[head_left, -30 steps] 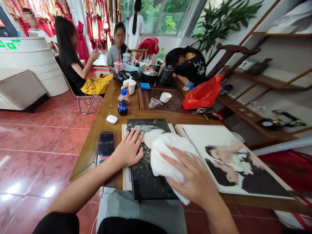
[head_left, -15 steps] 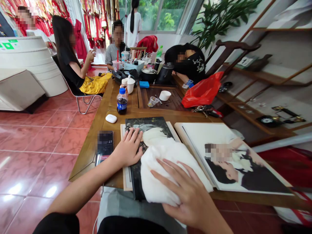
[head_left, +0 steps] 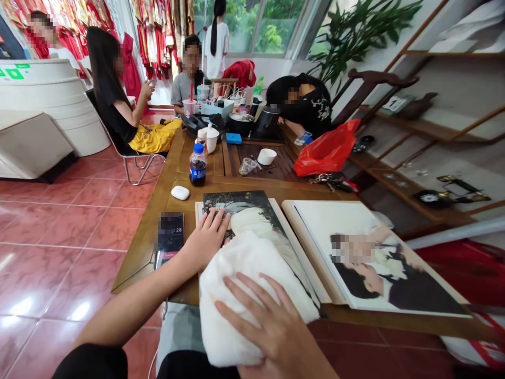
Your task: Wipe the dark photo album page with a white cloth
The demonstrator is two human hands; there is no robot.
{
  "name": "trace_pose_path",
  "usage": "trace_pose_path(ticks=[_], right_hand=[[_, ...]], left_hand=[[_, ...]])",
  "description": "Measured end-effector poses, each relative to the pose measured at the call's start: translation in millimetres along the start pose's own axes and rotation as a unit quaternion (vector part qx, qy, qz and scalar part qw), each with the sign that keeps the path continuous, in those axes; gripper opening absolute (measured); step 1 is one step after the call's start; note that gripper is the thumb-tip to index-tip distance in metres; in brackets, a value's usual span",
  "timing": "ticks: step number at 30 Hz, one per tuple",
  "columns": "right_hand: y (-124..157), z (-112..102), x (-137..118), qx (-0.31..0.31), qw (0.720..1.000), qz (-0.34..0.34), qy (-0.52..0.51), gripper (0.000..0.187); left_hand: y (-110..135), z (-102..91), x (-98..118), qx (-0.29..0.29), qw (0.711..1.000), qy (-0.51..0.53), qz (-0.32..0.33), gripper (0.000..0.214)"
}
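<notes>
Low in the middle of the frame, the right hand [head_left: 272, 329] lies flat and spread on a thick white folded cloth [head_left: 244, 295], fingers splayed so that the palm presses the cloth down rather than pinching it; the grip is open and closes on nothing. The cloth covers the near end of a dark glossy photo print on a rigid board [head_left: 252, 216], which lies flat on the brown wooden bench [head_left: 158, 221] with its near edge overhanging toward the person's lap.

The left hand [head_left: 207, 239], just left of centre, rests palm down with fingers extended on the print's left edge, its grip also open; it appears to pin the board so that it does not slide under the cloth's pressure.

To the right, touching the print's edge, lies a large white-bordered portrait print [head_left: 371, 258]. A black smartphone [head_left: 170, 234] lies left of the left hand, a white earbud case [head_left: 180, 192] above it, and a dark cola bottle with a blue cap [head_left: 198, 166] further up the bench. Other people sit at the far end, in the upper middle.
</notes>
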State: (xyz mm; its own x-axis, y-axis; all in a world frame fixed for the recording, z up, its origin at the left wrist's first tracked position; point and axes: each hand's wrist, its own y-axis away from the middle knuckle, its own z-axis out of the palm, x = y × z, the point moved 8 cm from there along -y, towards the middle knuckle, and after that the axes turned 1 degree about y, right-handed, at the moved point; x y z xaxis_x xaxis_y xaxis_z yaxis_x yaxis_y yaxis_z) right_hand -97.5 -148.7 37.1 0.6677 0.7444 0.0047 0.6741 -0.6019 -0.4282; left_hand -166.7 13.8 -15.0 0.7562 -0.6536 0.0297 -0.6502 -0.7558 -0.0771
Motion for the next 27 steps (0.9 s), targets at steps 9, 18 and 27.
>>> trace_pose_path(ticks=[9,18,27], right_hand=[[11,-5,15,-0.004,1.000,0.027,0.009,0.076],[63,-16,69,-0.001,0.987,0.121,0.105,0.064],[49,-14,58,0.008,0.994,0.085,0.068,0.063]], left_hand=[[3,-6.6,4,-0.005,1.000,0.024,0.003,0.063],[4,-9.6,4,0.026,0.998,0.053,0.004,0.064],[5,-10.5,5,0.026,0.999,0.042,0.011,0.064]])
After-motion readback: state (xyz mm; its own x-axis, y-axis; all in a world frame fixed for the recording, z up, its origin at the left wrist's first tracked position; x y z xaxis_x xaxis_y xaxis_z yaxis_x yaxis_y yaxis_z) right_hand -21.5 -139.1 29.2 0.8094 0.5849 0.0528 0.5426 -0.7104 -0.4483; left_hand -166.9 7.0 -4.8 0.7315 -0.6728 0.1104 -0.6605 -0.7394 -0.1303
